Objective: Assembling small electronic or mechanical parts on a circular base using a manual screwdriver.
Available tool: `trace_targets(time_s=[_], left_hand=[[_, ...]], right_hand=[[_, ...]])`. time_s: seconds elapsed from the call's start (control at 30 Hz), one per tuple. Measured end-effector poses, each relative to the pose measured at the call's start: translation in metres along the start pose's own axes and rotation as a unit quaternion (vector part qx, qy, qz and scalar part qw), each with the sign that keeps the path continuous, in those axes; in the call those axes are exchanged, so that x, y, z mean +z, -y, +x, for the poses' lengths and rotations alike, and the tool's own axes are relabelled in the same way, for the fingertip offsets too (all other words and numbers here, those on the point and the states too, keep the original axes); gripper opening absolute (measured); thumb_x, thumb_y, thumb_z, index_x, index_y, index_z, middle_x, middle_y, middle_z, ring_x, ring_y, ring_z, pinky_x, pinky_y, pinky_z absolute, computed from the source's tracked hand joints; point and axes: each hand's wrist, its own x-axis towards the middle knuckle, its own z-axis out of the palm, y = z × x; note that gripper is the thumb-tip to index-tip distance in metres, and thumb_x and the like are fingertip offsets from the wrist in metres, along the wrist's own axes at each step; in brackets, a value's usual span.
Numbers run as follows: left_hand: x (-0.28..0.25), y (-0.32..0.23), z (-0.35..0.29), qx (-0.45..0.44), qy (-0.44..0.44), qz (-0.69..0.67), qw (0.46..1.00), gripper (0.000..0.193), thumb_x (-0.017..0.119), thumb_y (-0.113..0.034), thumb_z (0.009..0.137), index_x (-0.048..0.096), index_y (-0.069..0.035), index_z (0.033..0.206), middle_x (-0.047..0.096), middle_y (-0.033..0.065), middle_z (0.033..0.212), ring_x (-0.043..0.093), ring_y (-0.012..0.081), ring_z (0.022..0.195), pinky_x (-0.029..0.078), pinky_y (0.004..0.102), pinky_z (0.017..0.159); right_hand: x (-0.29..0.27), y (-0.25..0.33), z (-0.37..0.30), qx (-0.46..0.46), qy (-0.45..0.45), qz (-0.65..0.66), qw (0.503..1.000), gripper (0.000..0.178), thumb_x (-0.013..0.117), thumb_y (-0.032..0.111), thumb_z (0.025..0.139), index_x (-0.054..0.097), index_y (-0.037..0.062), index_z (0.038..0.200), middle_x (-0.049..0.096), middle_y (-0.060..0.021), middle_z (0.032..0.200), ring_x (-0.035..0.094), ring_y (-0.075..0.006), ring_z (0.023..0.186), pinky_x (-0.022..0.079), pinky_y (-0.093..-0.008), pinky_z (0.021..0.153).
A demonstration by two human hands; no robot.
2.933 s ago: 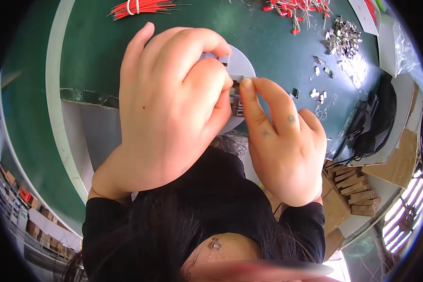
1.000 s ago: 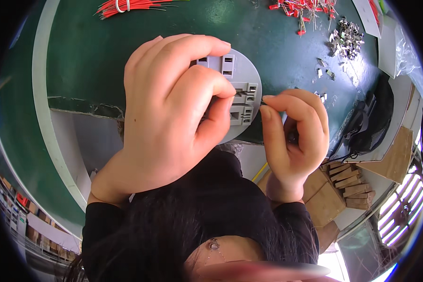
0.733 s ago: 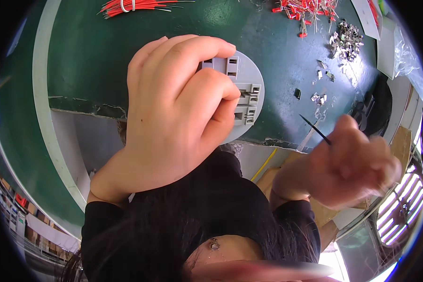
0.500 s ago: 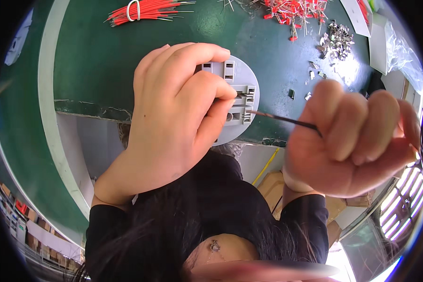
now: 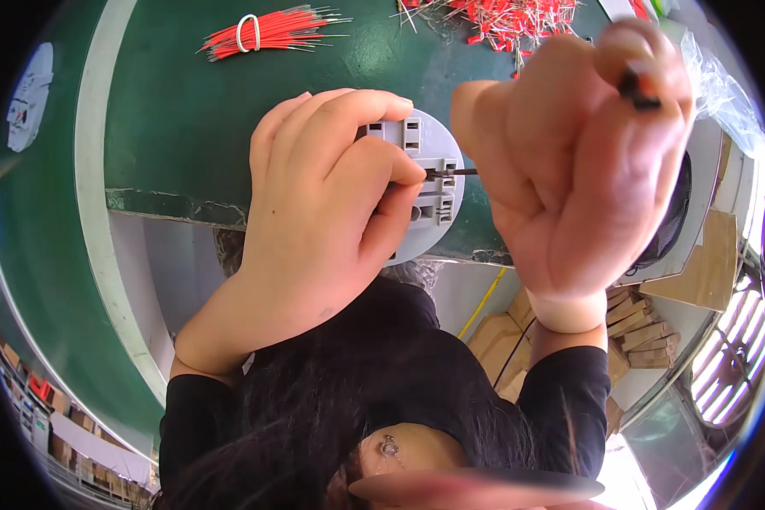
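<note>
A round grey plastic base (image 5: 446, 136) with raised slotted blocks lies at the table's near edge. My left hand (image 5: 314, 187) rests over its left side, thumb and index finger pinched at a middle slot. A small dark metal piece (image 5: 432, 175) shows at those fingertips; its far end is hidden. To the right, my right hand (image 5: 578, 161) is closed round a screwdriver (image 5: 465, 172). Its thin dark shaft reaches level into the same middle block, beside the left fingertips. Most of the handle is covered by the fingers; a black and orange end shows.
On the green table (image 5: 178, 136) lies a bundle of red wires (image 5: 272, 32) held by a white tie. A loose pile of red-sleeved metal leads (image 5: 510, 21) sits at the far right. Clear plastic film (image 5: 718, 81) and a brown cardboard box (image 5: 705, 263) stand farther right.
My right hand has moved up and left and turned, bringing the screwdriver's tip into the base's middle block. My left hand keeps its pinch and has barely moved.
</note>
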Motion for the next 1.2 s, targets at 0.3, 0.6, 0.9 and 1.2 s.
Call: trace_targets(time_s=[0.3,0.6,0.9,1.2], left_hand=[[-0.001,-0.005,0.000,-0.003,-0.003,0.025,1.000,0.024,0.074,-0.003,0.071,0.059,-0.011,0.089,0.062,0.0053,0.119,0.059,0.0276,0.111,0.038,0.0485,0.103],[-0.001,-0.004,0.001,0.044,-0.019,0.081,0.996,0.024,0.074,-0.002,0.070,0.059,-0.011,0.087,0.062,0.0054,0.119,0.060,0.0274,0.110,0.039,0.0482,0.102],[0.001,-0.002,0.002,0.027,-0.016,0.047,0.998,0.025,0.075,-0.002,0.071,0.059,-0.011,0.089,0.061,0.0063,0.121,0.059,0.0287,0.111,0.038,0.0491,0.103],[0.004,0.000,-0.001,0.012,-0.010,0.015,1.000,0.026,0.076,-0.002,0.072,0.059,-0.010,0.091,0.060,0.0072,0.123,0.058,0.0299,0.112,0.038,0.0501,0.103]], right_hand=[[0.013,0.001,0.007,0.037,0.059,0.022,0.997,0.024,0.059,0.023,0.102,0.039,0.0154,0.091,0.038,0.0015,0.059,0.024,-0.0086,0.042,0.023,-0.0279,0.046],[0.015,-0.011,0.011,0.031,0.097,0.073,0.992,0.022,0.057,0.020,0.102,0.038,0.0170,0.092,0.038,0.0006,0.057,0.023,-0.0093,0.041,0.024,-0.0285,0.045],[0.030,-0.001,0.014,0.061,0.063,0.081,0.993,0.015,0.055,0.023,0.103,0.041,0.0167,0.101,0.038,0.0016,0.058,0.024,-0.0092,0.041,0.024,-0.0288,0.046],[0.011,-0.008,0.039,0.096,0.025,0.088,0.991,0.014,0.052,0.026,0.105,0.044,0.0164,0.111,0.038,0.0028,0.060,0.026,-0.0089,0.041,0.025,-0.0291,0.046]])
